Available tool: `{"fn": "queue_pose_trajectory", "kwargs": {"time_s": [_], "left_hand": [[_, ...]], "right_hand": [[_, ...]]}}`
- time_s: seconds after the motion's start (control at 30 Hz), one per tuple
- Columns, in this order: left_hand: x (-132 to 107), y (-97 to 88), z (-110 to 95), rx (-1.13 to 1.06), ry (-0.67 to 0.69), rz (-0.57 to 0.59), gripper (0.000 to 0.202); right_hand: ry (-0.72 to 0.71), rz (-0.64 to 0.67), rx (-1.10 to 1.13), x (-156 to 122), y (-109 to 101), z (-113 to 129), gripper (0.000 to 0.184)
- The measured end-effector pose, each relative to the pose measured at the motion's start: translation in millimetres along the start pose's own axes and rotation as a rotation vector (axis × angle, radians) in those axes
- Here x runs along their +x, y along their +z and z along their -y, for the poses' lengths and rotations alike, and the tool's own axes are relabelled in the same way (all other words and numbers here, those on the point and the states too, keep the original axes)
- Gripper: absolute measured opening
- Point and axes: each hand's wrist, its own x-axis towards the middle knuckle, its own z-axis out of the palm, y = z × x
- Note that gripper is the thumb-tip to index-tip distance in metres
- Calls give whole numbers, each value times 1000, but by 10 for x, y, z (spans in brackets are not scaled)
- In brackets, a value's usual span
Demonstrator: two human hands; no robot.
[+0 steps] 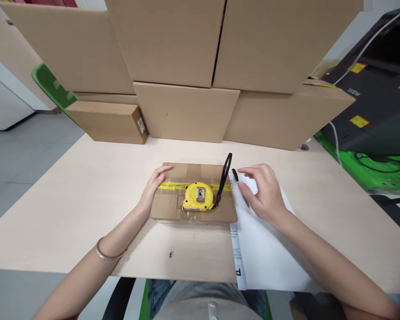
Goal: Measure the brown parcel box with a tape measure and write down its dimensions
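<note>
A small flat cardboard box (173,209) lies on the table in front of me, sealed with brown tape and a strip of yellow tape. On top of it rests a yellow tape measure (198,197) with a black wrist strap (224,178) looping up to the right. My left hand (151,189) lies flat on the box's left edge, fingers stretched out. My right hand (265,191) hovers over a white sheet of paper (266,249) just right of the box, fingers curled round a black pen (240,189).
Several large cardboard boxes (186,111) are stacked along the table's far edge, with a smaller labelled box (110,122) at the left. A black printer (376,102) stands at the right on a green surface. The light wooden table (70,209) stretches left.
</note>
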Motion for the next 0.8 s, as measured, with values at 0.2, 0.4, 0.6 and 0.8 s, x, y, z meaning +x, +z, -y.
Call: {"fn": "queue_pose_trajectory", "kwargs": {"time_s": [0.2,0.4,0.6,0.8], "left_hand": [[2,56,78,-227,-12,1,47],[-6,62,91,-237,12,18,47],[10,83,113,-326,14,42,55],[33,88,153,-446,-163,-74,53]], "right_hand": [[-364,325,74,387,143,538,61],[-205,493,350,379,175,614,57],[-191,440,463,603,205,794,50],[-256,577,409,900,393,1129,41]]}}
